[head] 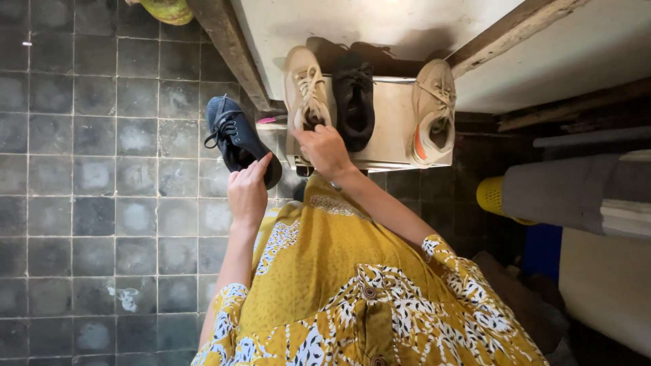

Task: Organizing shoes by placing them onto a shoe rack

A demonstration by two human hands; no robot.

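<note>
My left hand (247,190) grips the heel of a dark navy lace-up shoe (234,135) and holds it above the tiled floor, left of a low pale shoe rack (393,129). My right hand (325,149) grasps the heel opening of a beige sneaker (306,88) that stands at the rack's left end. A black shoe (354,102) sits next to it in the middle. Another beige sneaker with an orange lining (432,112) stands at the right end. My yellow patterned dress fills the lower middle of the view.
Grey square floor tiles (95,203) spread to the left. A dark wooden post (230,47) runs beside the rack. A yellow perforated basket (491,196), a blue object and grey slabs (576,193) lie at the right. A white wall (380,24) stands behind the rack.
</note>
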